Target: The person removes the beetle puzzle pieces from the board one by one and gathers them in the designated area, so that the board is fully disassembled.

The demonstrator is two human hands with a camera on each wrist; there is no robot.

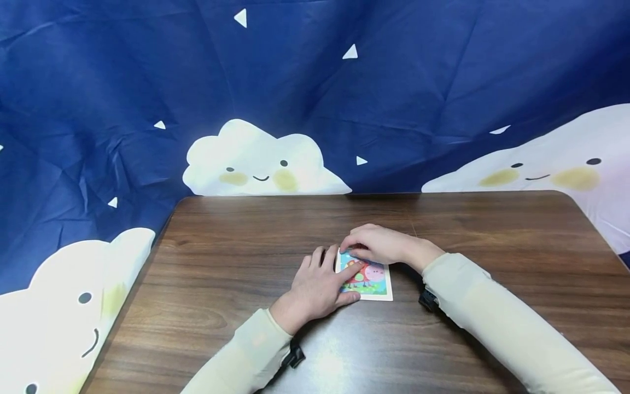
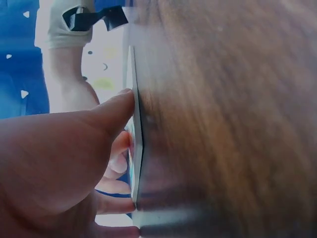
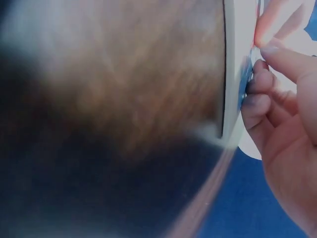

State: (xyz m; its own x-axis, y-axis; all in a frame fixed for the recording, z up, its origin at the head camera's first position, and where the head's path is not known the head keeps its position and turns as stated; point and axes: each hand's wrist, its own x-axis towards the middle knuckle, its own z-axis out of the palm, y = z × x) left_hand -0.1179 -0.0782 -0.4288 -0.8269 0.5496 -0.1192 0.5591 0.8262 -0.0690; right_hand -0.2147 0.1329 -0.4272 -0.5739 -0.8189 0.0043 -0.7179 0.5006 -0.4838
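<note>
A small picture board with a white border and a cartoon pig print lies flat on the table. My left hand lies over its left side, fingers extended, index fingertip on the picture and thumb on the near border. From the left wrist, that thumb is seen resting at the board's edge. Over the far part of the picture my right hand reaches in with bent fingers, covering the upper right. In the right wrist view its fingertips touch the blue part of the print, the thumb beside a left-hand finger.
The brown wooden table has rounded far corners. Behind it hangs a blue cloth printed with white clouds and triangles. A black wrist device sits under the left sleeve, and another black device under the right.
</note>
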